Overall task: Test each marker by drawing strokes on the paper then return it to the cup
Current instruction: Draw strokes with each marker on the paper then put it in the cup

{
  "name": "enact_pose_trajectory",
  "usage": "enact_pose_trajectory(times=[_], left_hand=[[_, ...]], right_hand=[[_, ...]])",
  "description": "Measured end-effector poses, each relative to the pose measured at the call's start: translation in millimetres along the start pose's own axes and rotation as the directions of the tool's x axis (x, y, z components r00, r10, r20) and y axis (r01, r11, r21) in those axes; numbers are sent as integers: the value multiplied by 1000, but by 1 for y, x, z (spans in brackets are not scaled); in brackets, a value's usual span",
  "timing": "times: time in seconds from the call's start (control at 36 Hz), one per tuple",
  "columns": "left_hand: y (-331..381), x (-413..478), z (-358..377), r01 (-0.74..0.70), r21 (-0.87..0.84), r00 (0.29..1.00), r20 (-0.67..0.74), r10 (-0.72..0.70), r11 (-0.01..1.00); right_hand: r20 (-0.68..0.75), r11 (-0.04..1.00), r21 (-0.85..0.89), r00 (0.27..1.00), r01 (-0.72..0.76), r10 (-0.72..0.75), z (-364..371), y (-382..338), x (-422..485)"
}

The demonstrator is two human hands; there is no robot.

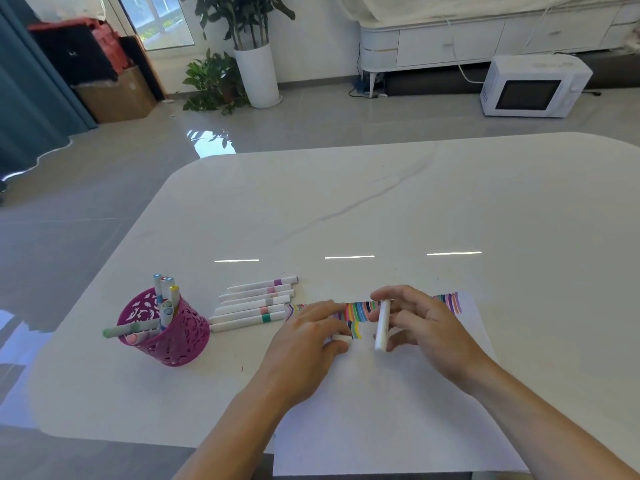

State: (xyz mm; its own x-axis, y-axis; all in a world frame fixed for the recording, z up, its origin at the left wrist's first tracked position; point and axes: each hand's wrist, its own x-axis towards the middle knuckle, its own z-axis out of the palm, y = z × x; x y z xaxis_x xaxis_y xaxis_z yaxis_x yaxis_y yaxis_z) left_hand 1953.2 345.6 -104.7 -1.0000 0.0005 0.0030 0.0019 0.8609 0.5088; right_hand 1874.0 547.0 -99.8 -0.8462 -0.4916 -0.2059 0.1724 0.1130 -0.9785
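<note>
A white sheet of paper (381, 410) lies at the table's near edge, with a row of coloured strokes (360, 311) along its top. My right hand (419, 323) holds a white marker (382, 325) roughly upright above the paper. My left hand (311, 336) rests on the paper just left of it, pinching a small white piece, apparently the marker's cap (341, 338). A magenta cut-out cup (166, 332) stands to the left with several markers in it, one leaning out sideways. Several white markers (254, 303) lie side by side between the cup and the paper.
The white marble-look table (381, 209) stretches far beyond the paper. On the floor behind stand potted plants (239, 57), a white microwave (533, 86), a white cabinet (450, 39) and a cardboard box (114, 95).
</note>
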Motion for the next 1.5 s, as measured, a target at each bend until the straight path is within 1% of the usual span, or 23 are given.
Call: enact_pose_trajectory(times=[0.11,0.19,0.28,0.53,0.69,1.06,1.36,1.5], left_hand=[[-3,1,2,-19,-1,1000,19,19,1000],[-4,0,4,-18,-16,1000,21,18,1000],[-4,-1,6,-17,-24,1000,24,17,1000],[-6,-1,6,-17,-41,999,41,19,999],[-8,-1,6,-1,-57,999,49,3,998],[-9,0,7,2,-58,999,47,1,998],[-11,1,10,21,-56,999,44,-19,998],[-12,0,10,28,-54,999,48,-25,998]], right_hand=[[20,997,-71,999,28,-27,2,7,2],[21,996,-72,999,46,-44,6,11,2],[8,996,-85,1000,25,-25,8,12,3],[-53,1000,-27,999,13,-14,9,23,7],[-100,998,-52,994,33,-38,10,27,7],[-115,991,-130,992,40,-55,13,31,7],[-99,988,-155,995,-6,-10,12,28,9],[-117,977,-207,993,-40,15,14,19,6]])
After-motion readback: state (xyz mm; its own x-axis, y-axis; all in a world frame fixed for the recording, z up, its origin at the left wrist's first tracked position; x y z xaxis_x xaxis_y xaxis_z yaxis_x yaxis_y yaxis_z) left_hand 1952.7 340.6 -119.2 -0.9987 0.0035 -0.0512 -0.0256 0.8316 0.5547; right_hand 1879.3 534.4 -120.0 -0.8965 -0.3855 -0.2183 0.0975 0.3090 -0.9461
